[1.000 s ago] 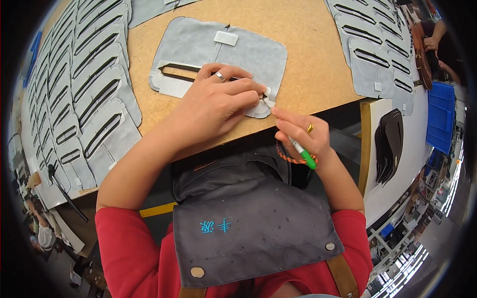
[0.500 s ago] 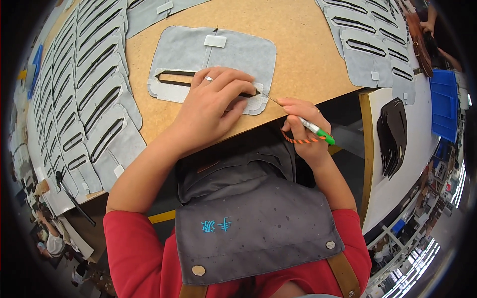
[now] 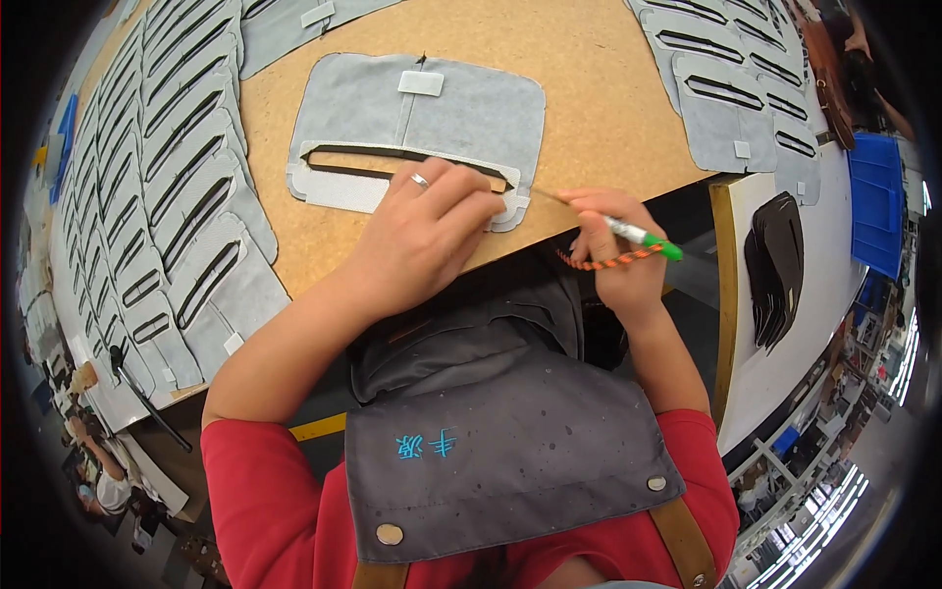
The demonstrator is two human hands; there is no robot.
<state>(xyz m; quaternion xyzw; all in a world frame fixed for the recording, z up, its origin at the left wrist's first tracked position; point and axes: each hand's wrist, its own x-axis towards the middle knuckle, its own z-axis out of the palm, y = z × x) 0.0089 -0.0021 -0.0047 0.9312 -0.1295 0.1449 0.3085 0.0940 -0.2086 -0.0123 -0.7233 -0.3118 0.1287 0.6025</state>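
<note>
A grey leather-like panel (image 3: 461, 103) lies on the tan work board, with a long black-edged slot across its lower half and a small white patch (image 3: 421, 83) above. My left hand (image 3: 427, 231), a ring on one finger, rests bent over the panel's lower edge, its fingertips beside the slot; the thumb is mostly hidden. In my right hand (image 3: 628, 245) is a pen-shaped tool (image 3: 628, 233) with a thin tip and a white-and-green barrel, pinched between the fingers. Its tip points at the slot's right end; contact cannot be made out. An orange-and-black cord (image 3: 613, 261) loops by that hand.
Overlapping rows of similar slotted grey panels (image 3: 206, 187) cover the left side, and more panels (image 3: 721, 108) lie at the far right. Dark strap-like pieces (image 3: 775, 270) sit on a white surface beside a blue bin (image 3: 876, 201). The board's front edge (image 3: 500, 247) runs before my apron.
My left hand has slid down off the slot, uncovering more of it, and its fingers have bent. My right hand has drawn slightly right with the tool. The panel has turned a little.
</note>
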